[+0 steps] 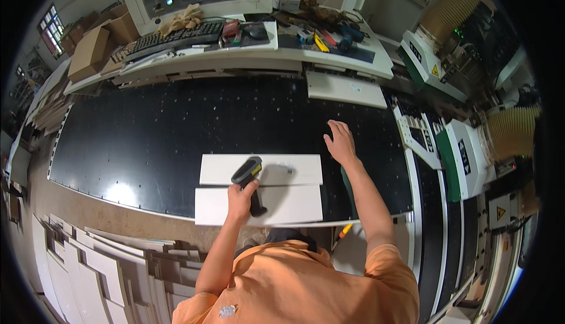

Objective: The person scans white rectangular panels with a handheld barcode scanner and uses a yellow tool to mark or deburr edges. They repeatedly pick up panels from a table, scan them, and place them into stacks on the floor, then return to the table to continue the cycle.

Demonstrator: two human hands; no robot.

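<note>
while in left hand (240, 203), scanner (248, 173) above white panels (288, 205)

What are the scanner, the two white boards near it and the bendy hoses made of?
Scanner: probably hard plastic, moulded-looking, dark with a yellow part. White boards: perhaps coated wood panel, smooth and straight-edged; the core isn't visible. Bendy hoses: seemingly flexible plastic; tan, ribbed and curving.

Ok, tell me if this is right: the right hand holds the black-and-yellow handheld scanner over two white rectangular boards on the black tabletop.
Wrong hand: the head view shows the left hand holding the black-and-yellow handheld scanner over two white rectangular boards on the black tabletop.
</note>
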